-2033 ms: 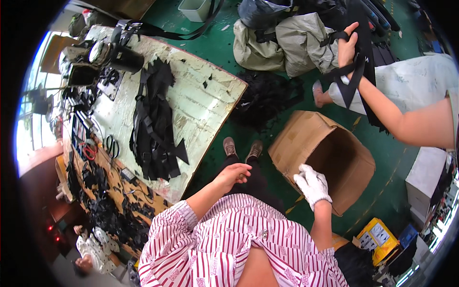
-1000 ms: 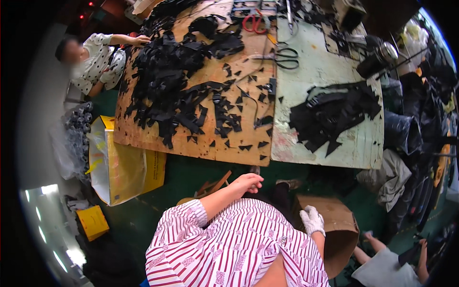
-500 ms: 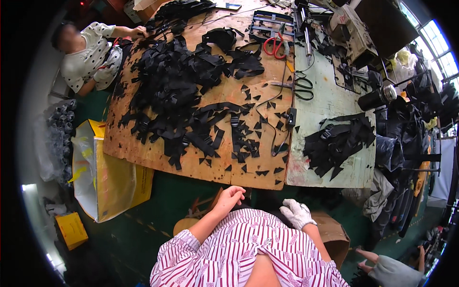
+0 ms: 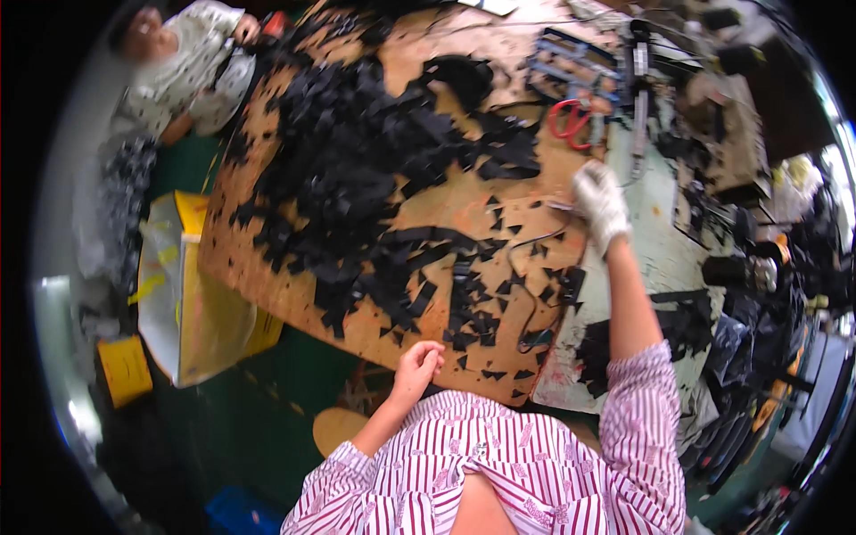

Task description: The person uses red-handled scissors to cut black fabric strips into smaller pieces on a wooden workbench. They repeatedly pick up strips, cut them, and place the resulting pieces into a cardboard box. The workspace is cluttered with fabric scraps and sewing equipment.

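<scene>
My right hand (image 4: 602,201), in a white work glove, reaches over the table's right part. It covers the place of the black-handled scissors, whose thin metal blade (image 4: 560,206) shows beside it. Blur and the glove hide whether its fingers grip them. My bare left hand (image 4: 417,369) hovers at the table's near edge with loosely curled fingers and nothing visible in them. Beyond it spreads a big heap of black fabric strips (image 4: 330,169), with small black triangular scraps (image 4: 486,325) strewn closer. Red-handled scissors (image 4: 571,123) lie beyond my right hand, next to a blue rack (image 4: 571,67).
A yellow-and-white sack (image 4: 192,294) stands open left of the wooden table (image 4: 294,290). Another person (image 4: 183,76) sits at the far left. More black strips (image 4: 687,325) lie on the pale board at right, partly behind my forearm. A round wooden stool (image 4: 339,431) is below.
My right hand has swung from beside my waist up over the table to the black-handled scissors. The left stays by the near edge. The whole view has shifted.
</scene>
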Demonstrator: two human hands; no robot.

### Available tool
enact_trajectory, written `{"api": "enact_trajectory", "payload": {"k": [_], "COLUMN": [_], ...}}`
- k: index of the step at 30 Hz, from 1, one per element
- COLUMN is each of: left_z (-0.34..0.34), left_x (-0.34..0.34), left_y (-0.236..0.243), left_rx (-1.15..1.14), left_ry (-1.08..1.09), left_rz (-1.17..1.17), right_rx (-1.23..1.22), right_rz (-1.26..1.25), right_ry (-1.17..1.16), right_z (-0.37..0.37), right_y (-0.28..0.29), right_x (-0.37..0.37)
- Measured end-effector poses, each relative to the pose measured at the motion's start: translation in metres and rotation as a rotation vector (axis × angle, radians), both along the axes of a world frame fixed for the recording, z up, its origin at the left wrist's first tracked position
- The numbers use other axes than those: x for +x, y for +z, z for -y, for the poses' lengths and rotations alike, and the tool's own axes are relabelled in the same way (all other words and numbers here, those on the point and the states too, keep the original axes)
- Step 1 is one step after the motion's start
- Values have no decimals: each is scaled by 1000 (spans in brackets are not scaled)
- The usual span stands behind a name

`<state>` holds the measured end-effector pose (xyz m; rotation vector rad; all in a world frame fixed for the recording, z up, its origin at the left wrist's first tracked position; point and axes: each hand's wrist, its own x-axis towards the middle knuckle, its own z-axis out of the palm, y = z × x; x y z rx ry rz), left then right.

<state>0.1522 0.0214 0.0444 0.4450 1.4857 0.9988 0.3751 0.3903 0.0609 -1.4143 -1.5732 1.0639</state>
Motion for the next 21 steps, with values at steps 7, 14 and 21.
{"api": "enact_trajectory", "payload": {"k": [7, 14, 21], "left_z": [-11, -29, -18], "left_x": [-11, -53, -93], "left_y": [-3, 9, 3], "left_rx": [-42, -64, -109], "left_ry": [61, -4, -53], "left_rz": [50, -17, -136], "right_rx": [-275, 135, 218], "right_rz": [157, 430, 569], "right_ry": [-108, -284, -362], "right_z": [-140, -194, -228], "right_y": [-42, -106, -135], "right_x": [-18, -18, 24]}}
